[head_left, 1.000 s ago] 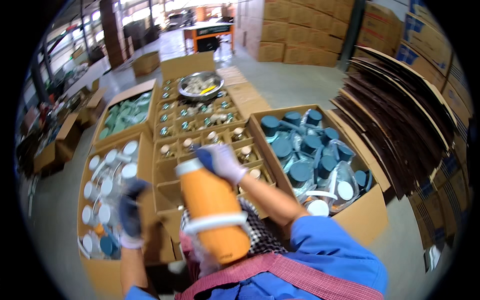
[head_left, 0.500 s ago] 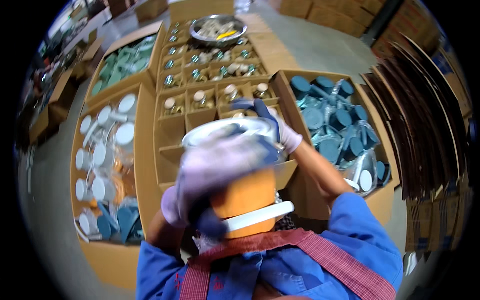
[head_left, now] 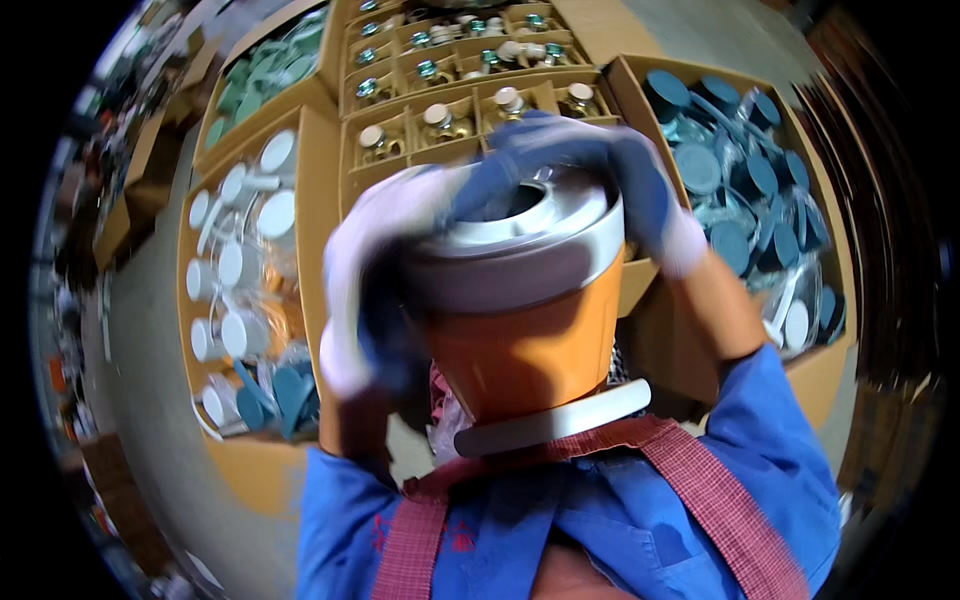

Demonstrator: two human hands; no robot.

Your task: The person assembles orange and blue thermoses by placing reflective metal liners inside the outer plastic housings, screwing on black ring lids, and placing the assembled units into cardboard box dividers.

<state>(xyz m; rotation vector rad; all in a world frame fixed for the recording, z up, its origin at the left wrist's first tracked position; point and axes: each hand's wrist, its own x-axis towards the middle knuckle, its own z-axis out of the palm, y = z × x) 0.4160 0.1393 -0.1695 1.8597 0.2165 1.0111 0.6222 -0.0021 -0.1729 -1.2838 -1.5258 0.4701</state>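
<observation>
Container [head_left: 530,350] between your left hand [head_left: 390,230] and right hand [head_left: 630,175], both at its rim. Handle [head_left: 555,418] at container's near end, just before your chest. Left of left hand: lid carton [head_left: 312,200], lids [head_left: 239,265] inside. Beyond it, farther ahead: piece carton [head_left: 325,60], holding loose pieces [head_left: 270,72]. Ahead of both hands: divided carton [head_left: 362,180], bottles [head_left: 440,120] in several compartments. Behind that: rear divided carton [head_left: 397,75], more bottles inside. Right of right hand: second lid carton [head_left: 838,260], lids inside. Farther right: cardboard sheets [head_left: 875,230].
</observation>
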